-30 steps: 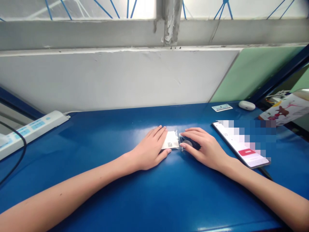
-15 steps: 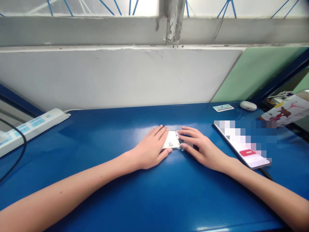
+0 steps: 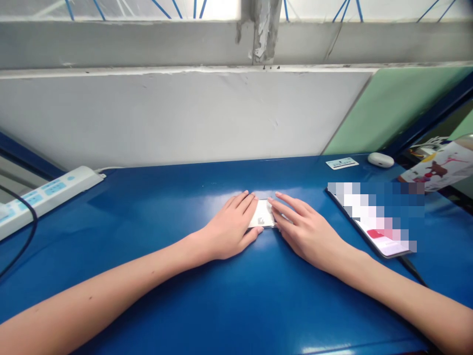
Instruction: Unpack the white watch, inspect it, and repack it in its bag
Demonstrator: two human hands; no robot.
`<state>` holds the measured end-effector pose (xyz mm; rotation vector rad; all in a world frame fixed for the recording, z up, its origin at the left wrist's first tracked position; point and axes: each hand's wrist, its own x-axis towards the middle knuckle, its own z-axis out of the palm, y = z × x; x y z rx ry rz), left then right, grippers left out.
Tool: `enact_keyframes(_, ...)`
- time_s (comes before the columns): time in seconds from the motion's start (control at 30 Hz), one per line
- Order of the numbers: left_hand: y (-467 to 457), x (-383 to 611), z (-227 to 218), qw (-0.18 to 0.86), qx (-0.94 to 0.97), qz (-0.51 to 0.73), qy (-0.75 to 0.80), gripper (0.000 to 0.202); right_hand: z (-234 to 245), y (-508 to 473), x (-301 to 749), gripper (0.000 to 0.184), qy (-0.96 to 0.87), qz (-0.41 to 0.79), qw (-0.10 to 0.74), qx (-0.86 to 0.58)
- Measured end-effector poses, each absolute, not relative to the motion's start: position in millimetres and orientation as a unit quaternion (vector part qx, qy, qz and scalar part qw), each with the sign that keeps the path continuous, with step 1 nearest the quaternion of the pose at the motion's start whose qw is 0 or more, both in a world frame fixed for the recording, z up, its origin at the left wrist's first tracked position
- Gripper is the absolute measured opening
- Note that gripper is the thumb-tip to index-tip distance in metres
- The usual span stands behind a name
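A small white card-like piece (image 3: 262, 215) with a grey mark, seemingly in clear plastic wrap, lies flat on the blue table. My left hand (image 3: 232, 224) rests palm down over its left part, fingers extended and thumb along the near edge. At the right end, my right hand (image 3: 305, 227) reaches in with its fingers stretched out and slightly apart, fingertips touching the plastic edge. Its thumb is mostly hidden beneath the hand.
A phone (image 3: 369, 227), partly pixelated, lies right of my right hand with a dark cable. Behind it are a printed card (image 3: 342, 163) and a white earbud-style case (image 3: 381, 159). A white power strip (image 3: 55, 190) lies at left. A pale wall (image 3: 185, 118) borders the table's back.
My right hand has turned over the card's right end; its thumb, visible before, is now mostly hidden. The loose plastic there is now covered. My left hand has stayed in place.
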<state>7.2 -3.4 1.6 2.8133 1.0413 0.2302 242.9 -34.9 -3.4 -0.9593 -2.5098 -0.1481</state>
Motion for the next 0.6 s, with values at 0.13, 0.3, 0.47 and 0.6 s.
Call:
enact_keyframes(0.13, -3.0, 7.2, 0.6, 0.057, 0.933, 0.085, 0.344, 0.06, -3.5, -36.6, 239.8, 0.039, -0.915, -0.077, 0.198, -0.343)
enact_keyframes(0.3, -3.7, 7.9, 1.4, 0.053, 0.935, 0.079, 0.341, 0.061, 0.4, -34.5, 239.1, 0.036, -0.935, -0.09, 0.154, -0.306)
enact_keyframes(0.47, -3.7, 8.2, 1.9, 0.058, 0.934, 0.085, 0.342, 0.059, 2.3, -33.9, 233.7, 0.035, -0.935, -0.063, 0.175, -0.301)
enact_keyframes(0.6, -2.9, 8.2, 0.9, 0.058, 0.933, 0.085, 0.346, 0.06, 4.1, -29.7, 238.3, 0.033, -0.906, 0.006, 0.242, -0.348)
